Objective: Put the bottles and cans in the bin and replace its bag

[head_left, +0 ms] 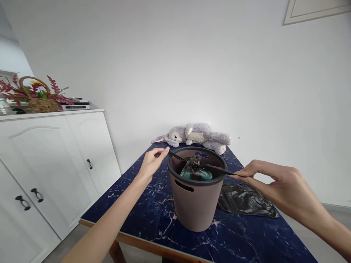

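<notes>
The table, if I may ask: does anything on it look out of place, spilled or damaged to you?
I see nothing spilled or damaged. The only slightly odd thing is the plush rabbit, lying at the far end of the table by the wall; a soft toy seems out of place behind a trash bin.

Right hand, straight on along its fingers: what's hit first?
Probably the bin, at the right side of its rim. The black strap in the right hand's grip runs that way. Depth is unclear; it might pass just above.
</notes>
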Demonstrator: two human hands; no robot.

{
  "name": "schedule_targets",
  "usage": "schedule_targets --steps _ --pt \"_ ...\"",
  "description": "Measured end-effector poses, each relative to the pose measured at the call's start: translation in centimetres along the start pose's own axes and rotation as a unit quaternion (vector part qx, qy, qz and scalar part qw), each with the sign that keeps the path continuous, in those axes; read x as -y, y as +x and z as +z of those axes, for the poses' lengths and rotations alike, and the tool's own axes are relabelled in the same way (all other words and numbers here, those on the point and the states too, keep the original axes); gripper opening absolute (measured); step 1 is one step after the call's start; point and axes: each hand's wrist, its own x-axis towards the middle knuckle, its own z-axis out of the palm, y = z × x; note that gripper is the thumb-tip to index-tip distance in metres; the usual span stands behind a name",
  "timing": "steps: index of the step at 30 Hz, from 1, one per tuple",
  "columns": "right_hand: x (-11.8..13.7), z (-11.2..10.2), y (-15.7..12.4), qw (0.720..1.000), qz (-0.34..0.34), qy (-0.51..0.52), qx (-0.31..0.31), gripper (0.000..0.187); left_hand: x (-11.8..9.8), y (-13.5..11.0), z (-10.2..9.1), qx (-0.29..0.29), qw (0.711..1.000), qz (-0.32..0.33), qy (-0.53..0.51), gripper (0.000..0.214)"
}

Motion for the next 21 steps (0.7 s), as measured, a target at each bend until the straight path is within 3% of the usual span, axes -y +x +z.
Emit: schedule_targets --steps 4,8,13,17,21 --pt "-0.4 0.0 1.4 0.998 0.052 -0.031 0.018 0.032 -0.4 -0.8 -0.2 0.002 0.999 0.015 -0.038 0.044" --pt "1.6 1.1 4.1 0.999 0.0 -0.028 0.044 0.037 -0.4 -1.5 -0.4 0.001 0.995 0.046 -0.084 0.039" --pt "2.8 4.6 8.5 0.976 -0.051 -0.104 0.186 0.035 0.5 -2.0 -0.5 -0.002 0.993 0.042 -0.11 0.042" --pt "1.5 7.4 11.0 0.948 -0.091 -0.121 0.279 0.025 4.3 -2.0 -0.8 -0.027 0.99 0.015 -0.141 0.053" --pt "0.9 7.8 11.5 0.951 -0.07 -0.105 0.283 0.016 11.0 -2.6 -1.7 -0.031 0.994 -0.097 -0.039 0.07"
